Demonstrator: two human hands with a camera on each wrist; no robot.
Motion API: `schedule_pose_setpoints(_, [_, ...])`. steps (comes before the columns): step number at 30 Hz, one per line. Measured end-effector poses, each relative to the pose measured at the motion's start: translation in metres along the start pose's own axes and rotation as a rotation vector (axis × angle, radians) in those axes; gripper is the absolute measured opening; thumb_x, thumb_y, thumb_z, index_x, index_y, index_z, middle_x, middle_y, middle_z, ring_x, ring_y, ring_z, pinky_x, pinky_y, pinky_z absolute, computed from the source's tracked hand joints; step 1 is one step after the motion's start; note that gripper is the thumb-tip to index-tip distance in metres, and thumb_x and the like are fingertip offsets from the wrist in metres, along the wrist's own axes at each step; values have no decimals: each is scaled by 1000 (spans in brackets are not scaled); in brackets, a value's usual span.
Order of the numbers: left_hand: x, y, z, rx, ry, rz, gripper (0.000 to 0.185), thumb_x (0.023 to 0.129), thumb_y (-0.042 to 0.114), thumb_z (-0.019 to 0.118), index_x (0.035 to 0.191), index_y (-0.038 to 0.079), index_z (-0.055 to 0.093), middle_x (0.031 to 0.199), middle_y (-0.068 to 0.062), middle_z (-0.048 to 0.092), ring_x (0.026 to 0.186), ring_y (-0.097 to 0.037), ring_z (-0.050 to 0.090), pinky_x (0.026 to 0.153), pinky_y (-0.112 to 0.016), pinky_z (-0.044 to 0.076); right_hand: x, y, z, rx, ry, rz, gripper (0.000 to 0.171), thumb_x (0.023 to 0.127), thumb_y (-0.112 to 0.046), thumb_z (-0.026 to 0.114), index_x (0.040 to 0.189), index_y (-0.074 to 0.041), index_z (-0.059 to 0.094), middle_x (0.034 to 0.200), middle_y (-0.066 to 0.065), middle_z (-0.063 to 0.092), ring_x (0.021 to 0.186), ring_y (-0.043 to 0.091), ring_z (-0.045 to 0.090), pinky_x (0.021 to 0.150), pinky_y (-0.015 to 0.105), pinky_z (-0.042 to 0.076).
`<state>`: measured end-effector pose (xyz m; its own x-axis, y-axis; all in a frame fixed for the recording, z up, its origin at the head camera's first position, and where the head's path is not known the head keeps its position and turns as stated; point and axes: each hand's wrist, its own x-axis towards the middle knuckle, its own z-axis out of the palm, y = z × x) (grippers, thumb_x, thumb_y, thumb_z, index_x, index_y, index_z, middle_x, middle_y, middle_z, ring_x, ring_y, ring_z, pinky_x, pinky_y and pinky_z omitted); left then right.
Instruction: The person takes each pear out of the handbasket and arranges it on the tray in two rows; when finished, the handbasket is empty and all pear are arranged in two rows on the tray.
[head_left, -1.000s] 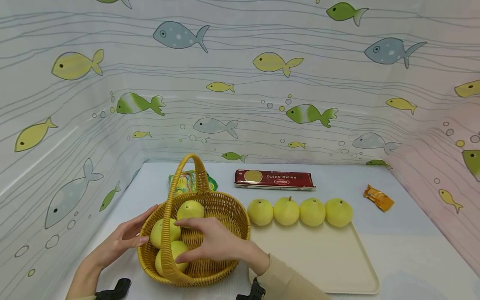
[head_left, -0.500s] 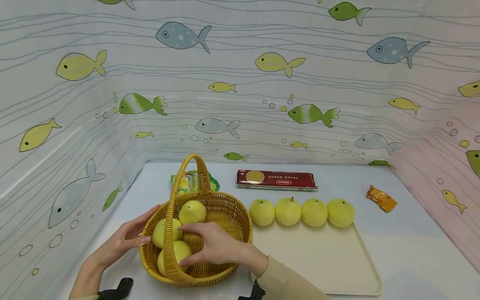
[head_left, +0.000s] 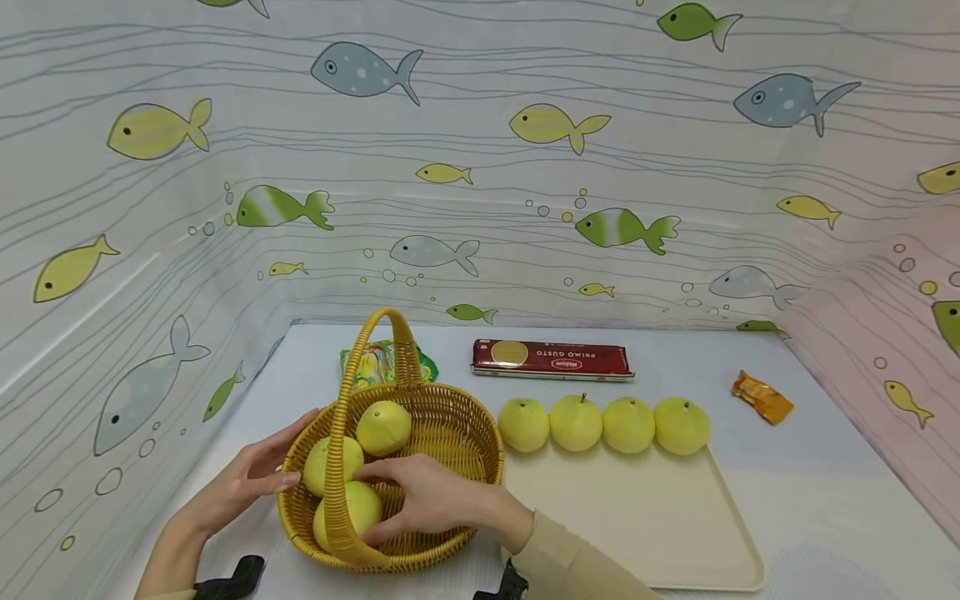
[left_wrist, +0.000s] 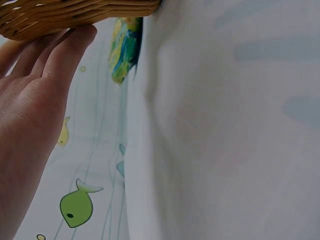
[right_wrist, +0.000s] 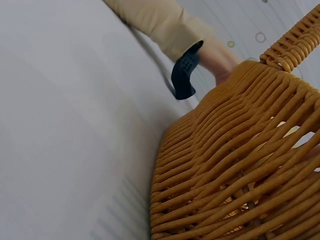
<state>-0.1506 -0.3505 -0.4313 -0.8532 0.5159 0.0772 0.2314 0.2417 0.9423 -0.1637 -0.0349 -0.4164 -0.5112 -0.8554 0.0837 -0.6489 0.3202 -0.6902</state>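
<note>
A yellow wicker basket [head_left: 465, 417] with a tall handle stands on the table and holds several round yellow pears. My right hand [head_left: 438, 500] reaches over the basket's right rim. Its fingers and thumb grip the front pear [head_left: 365, 505], which the handle partly covers. Behind that lie a second pear [head_left: 318, 468] at the left wall and a third pear [head_left: 384, 427] farther back. My left hand [head_left: 243, 483] rests against the basket's outer left side. In the left wrist view its fairly straight fingers [left_wrist: 65, 57] touch the wicker. The right wrist view shows mostly the basket's woven side [right_wrist: 235, 165].
Right of the basket lies a cream tray [head_left: 622, 525], with a row of several pears [head_left: 576, 422] along its far edge. Behind are a red biscuit pack [head_left: 551, 358] and a green packet [head_left: 375, 365]. An orange wrapper [head_left: 762, 397] lies at the right.
My right hand has lowered slightly into the basket, and its fingers and thumb have closed around the front pear. The left hand stays at the basket's side.
</note>
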Motion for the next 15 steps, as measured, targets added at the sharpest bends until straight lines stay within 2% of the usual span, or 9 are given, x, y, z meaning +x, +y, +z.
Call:
schedule_pose_setpoints(7, [0, -1, 0, 6, 0, 2, 71, 97, -3, 47, 160, 5, 16, 168, -6, 17, 142, 11, 27, 105, -9, 31, 0, 1, 0, -28, -21, -13, 66, 88, -39, 76, 144, -15, 53, 140, -7, 57, 126, 0, 51, 102, 15, 40])
schedule_pose_setpoints(12, [1, -2, -1, 4, -7, 18, 71, 96, -4, 46, 160, 4, 15, 168, -7, 16, 144, 10, 26, 105, -9, 30, -1, 1, -1, -53, -37, -5, 64, 88, -40, 75, 144, -16, 54, 132, -7, 57, 115, -2, 51, 94, 13, 42])
schedule_pose_setpoints(15, [1, -3, -1, 1, -8, 16, 71, 96, -4, 46, 160, 4, 15, 168, -7, 16, 144, 11, 26, 105, -9, 30, -1, 1, -1, -57, -38, -11, 62, 88, -39, 76, 142, -16, 56, 131, -7, 57, 115, -2, 51, 93, 13, 42])
